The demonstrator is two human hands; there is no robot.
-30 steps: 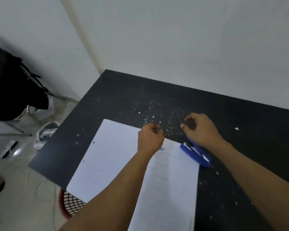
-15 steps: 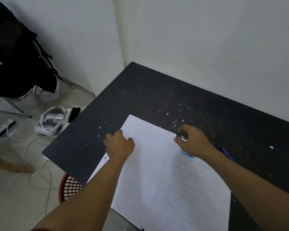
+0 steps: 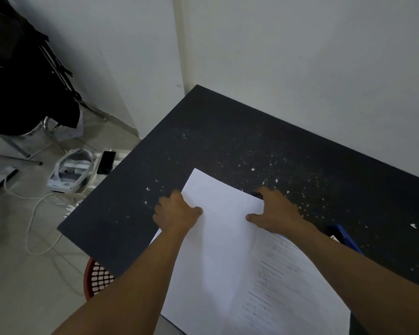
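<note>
Paper [image 3: 224, 228] stays pinched by left hand [image 3: 177, 213]; grip of right hand [image 3: 276, 211] slid from corner to edge.

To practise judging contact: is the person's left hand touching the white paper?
Touching. In the head view the left hand grips the left edge of the white paper, with its thumb lying on top of the sheet.
</note>
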